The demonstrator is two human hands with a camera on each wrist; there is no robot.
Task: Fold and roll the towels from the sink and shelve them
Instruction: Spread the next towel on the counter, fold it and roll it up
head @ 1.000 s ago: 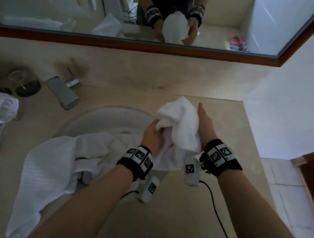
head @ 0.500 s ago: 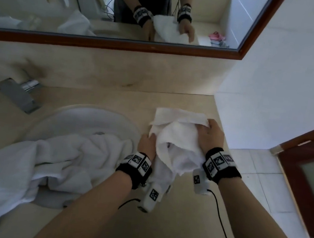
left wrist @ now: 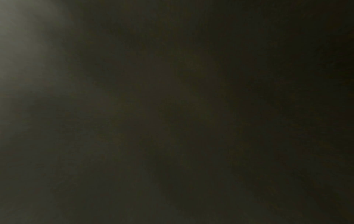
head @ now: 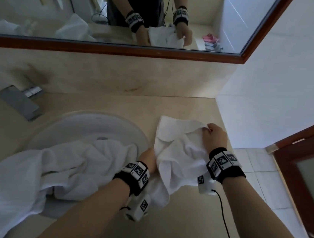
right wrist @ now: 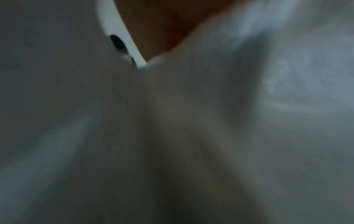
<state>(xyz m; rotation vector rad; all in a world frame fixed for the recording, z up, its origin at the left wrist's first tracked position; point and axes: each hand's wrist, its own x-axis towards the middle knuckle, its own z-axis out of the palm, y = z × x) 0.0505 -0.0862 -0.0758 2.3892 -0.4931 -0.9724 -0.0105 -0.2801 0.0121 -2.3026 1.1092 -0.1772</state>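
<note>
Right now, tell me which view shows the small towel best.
The head view: the small towel lies on the counter, whole, between both hands. The right wrist view shows only blurred white cloth; the left wrist view is dark.

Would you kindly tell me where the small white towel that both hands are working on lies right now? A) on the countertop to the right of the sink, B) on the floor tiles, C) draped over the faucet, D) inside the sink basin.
A: the small white towel lies on the beige countertop right of the sink, with the left hand and right hand at its edges.
</note>
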